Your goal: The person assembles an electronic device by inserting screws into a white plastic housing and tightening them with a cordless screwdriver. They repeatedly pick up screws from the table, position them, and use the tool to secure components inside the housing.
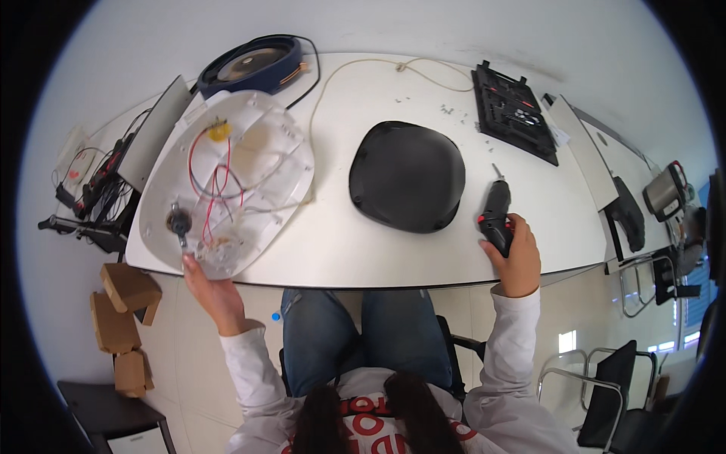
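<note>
From the head view, I see a person seated at a white surface (pixel 340 261) with both hands busy. The left hand (pixel 215 296) grips the near edge of a large white plastic shell (pixel 166 170), thumb over the rim. The shell lies hollow side up at the left, its near end reaching the surface's edge. Inside it are red wires (pixel 190 170), a yellow part (pixel 220 133) near the far end and a dark round part (pixel 180 222) not far from the thumb.

The right hand (pixel 520 261) is closed around the handle of a black electric screwdriver (pixel 497 204), its bit pointing away from the person. Between the two, touching neither, sits a black rounded-square panel (pixel 408 175). Farther back, small scattered bits (pixel 448 110) lie beside an open black tool case (pixel 514 113).
</note>
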A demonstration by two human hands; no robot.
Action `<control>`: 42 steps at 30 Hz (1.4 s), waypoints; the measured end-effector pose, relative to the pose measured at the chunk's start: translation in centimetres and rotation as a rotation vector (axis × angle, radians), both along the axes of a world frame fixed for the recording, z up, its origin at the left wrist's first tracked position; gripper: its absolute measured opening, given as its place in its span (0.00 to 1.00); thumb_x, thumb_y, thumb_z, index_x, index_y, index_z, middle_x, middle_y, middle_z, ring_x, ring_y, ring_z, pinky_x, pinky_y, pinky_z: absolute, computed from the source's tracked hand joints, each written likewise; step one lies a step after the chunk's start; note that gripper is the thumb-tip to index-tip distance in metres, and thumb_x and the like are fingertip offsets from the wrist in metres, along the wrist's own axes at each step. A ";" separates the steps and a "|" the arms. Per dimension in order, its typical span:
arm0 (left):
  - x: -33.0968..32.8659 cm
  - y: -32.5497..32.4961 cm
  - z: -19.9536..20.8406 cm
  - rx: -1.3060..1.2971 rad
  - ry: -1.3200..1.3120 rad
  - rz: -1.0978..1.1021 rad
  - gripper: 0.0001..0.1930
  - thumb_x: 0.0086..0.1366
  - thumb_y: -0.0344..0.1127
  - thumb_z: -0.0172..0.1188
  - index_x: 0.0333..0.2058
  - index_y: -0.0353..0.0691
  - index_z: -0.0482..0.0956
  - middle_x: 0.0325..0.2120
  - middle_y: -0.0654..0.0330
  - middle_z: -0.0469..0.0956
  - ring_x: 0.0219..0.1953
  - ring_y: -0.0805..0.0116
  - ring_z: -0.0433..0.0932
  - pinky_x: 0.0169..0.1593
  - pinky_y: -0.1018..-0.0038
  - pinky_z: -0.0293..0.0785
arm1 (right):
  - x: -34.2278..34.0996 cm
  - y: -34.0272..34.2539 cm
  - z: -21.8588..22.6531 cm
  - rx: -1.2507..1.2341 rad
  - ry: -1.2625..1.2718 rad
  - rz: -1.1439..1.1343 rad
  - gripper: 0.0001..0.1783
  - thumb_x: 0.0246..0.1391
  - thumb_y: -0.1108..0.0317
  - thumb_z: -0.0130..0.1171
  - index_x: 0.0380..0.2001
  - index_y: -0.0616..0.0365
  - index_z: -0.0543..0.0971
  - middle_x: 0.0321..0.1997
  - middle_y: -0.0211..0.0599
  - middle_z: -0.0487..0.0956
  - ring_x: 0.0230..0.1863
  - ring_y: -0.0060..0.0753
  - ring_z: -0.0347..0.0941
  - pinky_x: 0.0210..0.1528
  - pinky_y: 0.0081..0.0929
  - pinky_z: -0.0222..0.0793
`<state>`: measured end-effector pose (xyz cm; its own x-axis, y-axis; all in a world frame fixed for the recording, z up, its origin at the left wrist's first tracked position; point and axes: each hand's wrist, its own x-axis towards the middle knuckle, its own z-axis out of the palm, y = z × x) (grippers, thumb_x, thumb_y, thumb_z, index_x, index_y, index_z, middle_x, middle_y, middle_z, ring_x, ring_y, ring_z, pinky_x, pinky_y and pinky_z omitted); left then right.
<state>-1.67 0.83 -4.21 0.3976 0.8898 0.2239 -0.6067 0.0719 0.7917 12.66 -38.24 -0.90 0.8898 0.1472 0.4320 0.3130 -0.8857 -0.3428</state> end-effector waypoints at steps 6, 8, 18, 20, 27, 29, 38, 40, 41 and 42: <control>-0.2 0.0 -1.9 0.030 0.089 0.034 0.24 0.64 0.48 0.48 0.49 0.33 0.63 0.47 0.56 0.67 0.49 0.67 0.67 0.53 0.69 0.63 | 1.1 -2.9 2.0 0.085 0.104 0.217 0.25 0.43 0.64 0.62 0.44 0.63 0.68 0.42 0.45 0.72 0.42 0.44 0.69 0.43 0.31 0.65; -0.5 0.7 -3.1 0.010 0.073 0.054 0.24 0.64 0.47 0.48 0.50 0.33 0.61 0.48 0.56 0.66 0.50 0.67 0.67 0.53 0.70 0.64 | 1.9 -3.7 3.7 0.108 0.135 0.221 0.22 0.44 0.66 0.61 0.42 0.64 0.70 0.42 0.44 0.72 0.43 0.43 0.69 0.45 0.30 0.64; 0.9 -0.1 -3.9 0.028 0.395 0.499 0.26 0.66 0.45 0.43 0.56 0.34 0.58 0.54 0.53 0.57 0.54 0.64 0.62 0.54 0.74 0.62 | 20.8 -6.7 -0.8 0.558 0.300 0.272 0.12 0.50 0.68 0.56 0.40 0.56 0.77 0.35 0.28 0.77 0.33 0.17 0.70 0.34 0.18 0.66; 0.6 0.0 -4.1 0.090 0.424 0.536 0.25 0.66 0.45 0.42 0.56 0.34 0.59 0.52 0.53 0.57 0.53 0.63 0.63 0.53 0.74 0.63 | 22.6 -5.3 -3.4 0.564 0.120 0.228 0.11 0.50 0.70 0.56 0.39 0.56 0.77 0.34 0.27 0.77 0.32 0.16 0.68 0.33 0.16 0.65; 0.5 -0.2 -3.8 0.577 0.872 0.825 0.20 0.65 0.37 0.43 0.53 0.34 0.62 0.53 0.49 0.58 0.52 0.61 0.64 0.52 0.70 0.65 | 23.1 -4.0 -3.5 0.514 0.110 0.277 0.11 0.46 0.72 0.59 0.37 0.55 0.78 0.33 0.27 0.76 0.29 0.15 0.67 0.32 0.15 0.63; 1.4 -0.9 -3.9 0.337 0.595 0.797 0.21 0.65 0.40 0.42 0.50 0.30 0.64 0.47 0.52 0.61 0.49 0.61 0.65 0.49 0.70 0.68 | 22.9 -4.0 -2.9 0.414 0.108 0.321 0.12 0.45 0.73 0.59 0.37 0.53 0.79 0.33 0.27 0.76 0.29 0.16 0.68 0.31 0.16 0.62; 1.7 -1.5 -4.9 0.548 0.865 1.014 0.20 0.66 0.38 0.38 0.51 0.30 0.64 0.50 0.48 0.58 0.51 0.58 0.64 0.51 0.67 0.67 | 23.3 -3.9 -2.2 0.336 0.101 0.411 0.09 0.42 0.75 0.61 0.30 0.55 0.80 0.30 0.30 0.75 0.25 0.21 0.66 0.30 0.19 0.63; 1.5 -1.1 -5.8 0.662 0.946 1.106 0.20 0.66 0.38 0.38 0.50 0.30 0.64 0.52 0.47 0.57 0.51 0.57 0.63 0.53 0.67 0.66 | 23.4 -3.9 -2.0 0.332 0.095 0.406 0.07 0.42 0.75 0.61 0.29 0.56 0.80 0.29 0.31 0.75 0.25 0.22 0.66 0.30 0.19 0.63; 1.6 -1.3 -5.6 0.604 0.893 1.058 0.20 0.66 0.38 0.38 0.51 0.30 0.64 0.52 0.47 0.56 0.52 0.56 0.63 0.53 0.67 0.65 | 23.4 -3.9 -2.0 0.328 0.095 0.405 0.07 0.42 0.75 0.61 0.29 0.56 0.80 0.29 0.31 0.75 0.25 0.23 0.66 0.30 0.19 0.63; 1.8 -1.6 -5.3 0.546 0.840 1.009 0.20 0.66 0.37 0.38 0.52 0.30 0.63 0.53 0.47 0.56 0.53 0.55 0.62 0.53 0.67 0.64 | 23.4 -3.9 -2.0 0.329 0.091 0.402 0.07 0.42 0.75 0.61 0.29 0.57 0.80 0.29 0.31 0.75 0.25 0.23 0.67 0.30 0.19 0.64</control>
